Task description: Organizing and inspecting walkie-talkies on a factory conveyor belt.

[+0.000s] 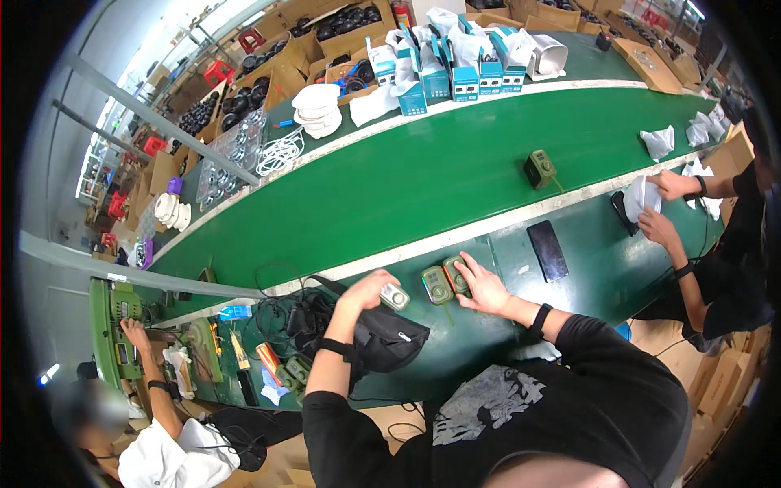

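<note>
Left hand curled, fingers pinching a small grey-faced device near the table's front edge; right hand flat, fingers spread over two green devices just beside. Best kept low, grip firm, clear of the black pouch.

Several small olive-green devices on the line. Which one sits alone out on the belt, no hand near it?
The green device on the wide belt, far right. The other two lie side by side on the near bench at the right hand.
</note>
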A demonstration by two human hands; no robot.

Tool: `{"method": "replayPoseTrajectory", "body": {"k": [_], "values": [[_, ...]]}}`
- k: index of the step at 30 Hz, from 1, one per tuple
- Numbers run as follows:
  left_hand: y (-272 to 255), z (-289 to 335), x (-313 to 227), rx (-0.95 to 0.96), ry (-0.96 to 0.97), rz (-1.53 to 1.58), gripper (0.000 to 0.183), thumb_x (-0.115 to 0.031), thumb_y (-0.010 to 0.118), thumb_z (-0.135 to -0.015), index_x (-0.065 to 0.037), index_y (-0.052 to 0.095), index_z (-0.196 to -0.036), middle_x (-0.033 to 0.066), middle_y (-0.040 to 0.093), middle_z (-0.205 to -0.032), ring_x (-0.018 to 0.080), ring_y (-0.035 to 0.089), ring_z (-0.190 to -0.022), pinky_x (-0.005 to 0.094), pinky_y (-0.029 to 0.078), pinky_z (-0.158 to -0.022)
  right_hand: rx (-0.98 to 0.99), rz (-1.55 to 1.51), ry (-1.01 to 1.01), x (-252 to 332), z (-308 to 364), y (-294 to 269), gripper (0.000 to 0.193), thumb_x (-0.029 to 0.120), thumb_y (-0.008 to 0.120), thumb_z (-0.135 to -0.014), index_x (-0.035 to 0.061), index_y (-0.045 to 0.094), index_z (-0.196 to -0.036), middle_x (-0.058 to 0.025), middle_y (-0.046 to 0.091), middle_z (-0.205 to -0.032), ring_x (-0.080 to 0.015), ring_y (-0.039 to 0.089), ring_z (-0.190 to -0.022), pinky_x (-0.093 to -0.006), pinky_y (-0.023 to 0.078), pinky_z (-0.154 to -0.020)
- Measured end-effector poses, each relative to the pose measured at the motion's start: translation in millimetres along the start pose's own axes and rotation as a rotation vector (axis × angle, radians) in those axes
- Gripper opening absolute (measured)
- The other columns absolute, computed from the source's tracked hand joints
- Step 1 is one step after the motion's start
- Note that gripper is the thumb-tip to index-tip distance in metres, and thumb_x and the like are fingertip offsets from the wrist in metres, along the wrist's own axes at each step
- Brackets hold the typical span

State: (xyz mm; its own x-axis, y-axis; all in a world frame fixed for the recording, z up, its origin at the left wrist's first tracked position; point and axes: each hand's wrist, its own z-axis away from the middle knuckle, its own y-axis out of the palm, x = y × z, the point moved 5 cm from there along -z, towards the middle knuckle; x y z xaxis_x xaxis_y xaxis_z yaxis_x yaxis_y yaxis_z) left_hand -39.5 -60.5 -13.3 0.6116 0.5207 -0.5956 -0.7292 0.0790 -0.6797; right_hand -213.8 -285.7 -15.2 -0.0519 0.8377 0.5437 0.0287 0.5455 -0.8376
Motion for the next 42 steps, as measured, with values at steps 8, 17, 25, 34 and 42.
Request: {"method": "replayPoseTrajectory", "body": {"k": [8, 17, 25, 34, 42], "values": [[29, 31, -37, -0.359, -0.150, -0.146, 0.076, 0.019, 0.056, -0.069, -0.016, 0.050, -0.136, 0.0141, 0.046, -0.145, 0.0353, 0.047, -0.132, 0.0409, 0.044, -0.107, -0.003, 0.021, -0.006, 8, -1, 4, 0.080, 0.032, 0.072, -0.078, 0.0002, 0.036, -0.142, -0.0277, 0.029, -0.150, -0.0418, 0.057, -0.112, -0.0463, 0.050, -0.096], [76, 36, -80, -0.859, -0.457, 0.184, 0.085, -0.045, 0.070, -0.086, 0.007, 0.034, -0.143, 0.0286, 0.027, -0.154, 0.0440, 0.030, -0.141, 0.0477, 0.034, -0.113, 0.004, 0.028, 0.027, 6, -2, 5, 0.083, 0.033, 0.072, -0.077, 0.0001, 0.034, -0.143, -0.0274, 0.026, -0.152, -0.0424, 0.058, -0.113, -0.0467, 0.050, -0.096], [85, 32, -80, -0.786, -0.402, -0.039, 0.087, -0.028, 0.077, -0.079, 0.005, 0.032, -0.145, 0.0222, 0.023, -0.158, 0.0396, 0.029, -0.143, 0.0437, 0.035, -0.114, 0.038, 0.015, 0.051, 7, -2, 6, 0.083, 0.031, 0.072, -0.077, 0.0016, 0.034, -0.144, -0.0256, 0.026, -0.153, -0.0427, 0.055, -0.118, -0.0473, 0.049, -0.098], [86, 34, -77, -0.761, -0.277, 0.026, 0.085, -0.018, 0.076, -0.078, -0.001, 0.030, -0.148, 0.0187, 0.022, -0.160, 0.0386, 0.037, -0.139, 0.0431, 0.038, -0.113, 0.105, -0.068, 0.054, -5, -24, 2, 0.098, 0.027, 0.078, -0.072, 0.0077, 0.023, -0.150, -0.0240, 0.031, -0.150, -0.0423, 0.050, -0.126, -0.0471, 0.047, -0.103], [85, 27, -95, -0.721, -0.392, -0.303, 0.086, -0.023, 0.076, -0.078, 0.000, 0.032, -0.148, 0.0218, 0.025, -0.157, 0.0380, 0.041, -0.137, 0.0424, 0.040, -0.109, -0.219, -0.047, 0.084, -60, -126, -22, 0.105, 0.023, 0.078, -0.069, 0.0079, 0.017, -0.153, -0.0255, 0.032, -0.151, -0.0439, 0.047, -0.129, -0.0461, 0.046, -0.105]]}}
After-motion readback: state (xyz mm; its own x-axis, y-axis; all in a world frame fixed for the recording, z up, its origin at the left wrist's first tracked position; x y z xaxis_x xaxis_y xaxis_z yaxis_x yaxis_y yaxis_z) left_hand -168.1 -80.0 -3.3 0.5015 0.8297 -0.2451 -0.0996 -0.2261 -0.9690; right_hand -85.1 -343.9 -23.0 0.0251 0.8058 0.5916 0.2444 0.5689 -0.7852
